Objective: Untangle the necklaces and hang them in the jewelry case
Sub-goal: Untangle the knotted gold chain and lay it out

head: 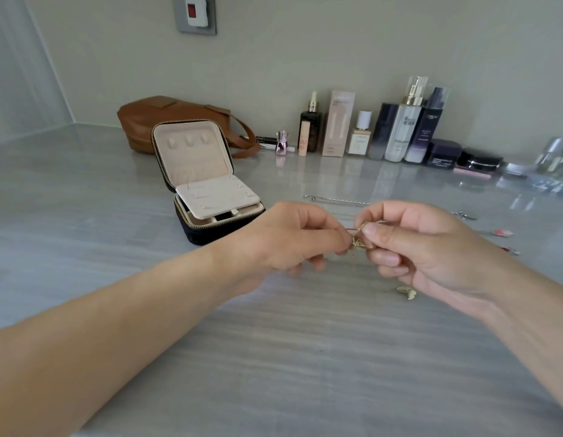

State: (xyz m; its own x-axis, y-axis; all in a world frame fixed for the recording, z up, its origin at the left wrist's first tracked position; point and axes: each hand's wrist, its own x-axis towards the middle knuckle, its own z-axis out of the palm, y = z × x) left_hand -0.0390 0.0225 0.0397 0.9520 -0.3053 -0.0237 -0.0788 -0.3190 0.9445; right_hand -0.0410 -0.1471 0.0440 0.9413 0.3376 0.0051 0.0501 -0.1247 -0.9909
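My left hand (293, 236) and my right hand (416, 244) meet above the counter, each pinching a tangled gold necklace (362, 241) with a red cord running through it. A pale pendant (407, 291) lies on the counter below my right hand. A silver chain (337, 200) lies stretched on the counter just behind my hands. The jewelry case (207, 181) stands open to the left, its cream lid upright with three hooks and a cream insert tray lying over the base.
A brown leather bag (166, 119) sits behind the case. Several cosmetic bottles and jars (400, 134) line the back wall. Small red and silver pieces (502, 233) lie at the right. Grey counter (274, 357) stretches in front.
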